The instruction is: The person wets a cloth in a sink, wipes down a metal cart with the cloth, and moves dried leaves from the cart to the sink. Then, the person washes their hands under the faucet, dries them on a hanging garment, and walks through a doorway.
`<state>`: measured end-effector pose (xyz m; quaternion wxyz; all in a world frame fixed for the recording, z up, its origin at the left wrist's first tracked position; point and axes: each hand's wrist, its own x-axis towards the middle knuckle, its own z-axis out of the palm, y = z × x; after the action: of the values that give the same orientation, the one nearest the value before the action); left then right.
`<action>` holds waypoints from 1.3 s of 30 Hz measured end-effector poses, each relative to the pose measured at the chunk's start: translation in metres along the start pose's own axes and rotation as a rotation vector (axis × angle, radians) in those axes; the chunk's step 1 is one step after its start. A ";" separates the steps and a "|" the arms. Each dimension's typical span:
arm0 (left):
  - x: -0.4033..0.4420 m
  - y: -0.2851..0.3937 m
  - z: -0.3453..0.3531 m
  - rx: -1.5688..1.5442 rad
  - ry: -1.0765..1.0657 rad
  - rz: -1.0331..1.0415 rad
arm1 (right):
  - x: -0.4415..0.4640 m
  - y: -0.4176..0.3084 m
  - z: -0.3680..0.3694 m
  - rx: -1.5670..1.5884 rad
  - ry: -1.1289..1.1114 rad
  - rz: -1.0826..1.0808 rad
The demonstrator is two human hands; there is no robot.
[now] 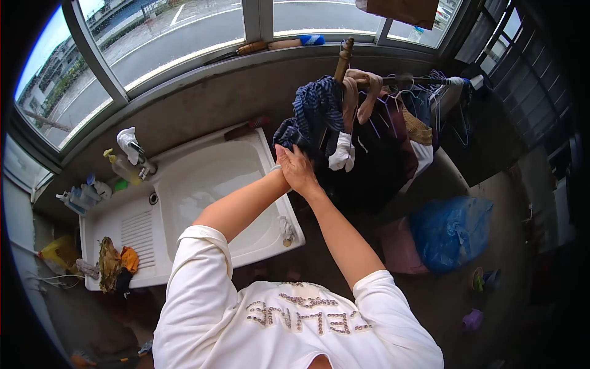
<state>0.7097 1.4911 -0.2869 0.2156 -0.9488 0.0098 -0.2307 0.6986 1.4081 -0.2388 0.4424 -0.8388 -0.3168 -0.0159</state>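
Observation:
A dark blue striped cloth [318,106] hangs bunched over the wooden post of a clothes rack. Close together, my two hands meet at its lower end. My right hand [298,171] is closed on the cloth, with its back toward me. Partly covered by the right one, my left hand [282,156] also presses into the fabric; most of its fingers are hidden. Just to the right, a white cloth [342,152] hangs from the rack. The basin [212,178] lies below my left forearm.
Several hangers and garments crowd the rack rail [418,80]. A tap [142,161], a pump bottle [121,166] and other bottles line the sink's left end. A brush [247,127] lies on its back rim. A blue plastic bag [452,234] stands on the floor at right.

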 end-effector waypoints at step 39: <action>-0.165 0.062 -0.012 -0.970 -0.013 -0.456 | -0.342 -0.017 -0.338 0.244 0.967 0.212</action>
<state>0.5615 1.4495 -0.3744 -0.3031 -0.9190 -0.0926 -0.2346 0.5017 0.9839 -0.1263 0.6322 -0.7054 0.0118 -0.3203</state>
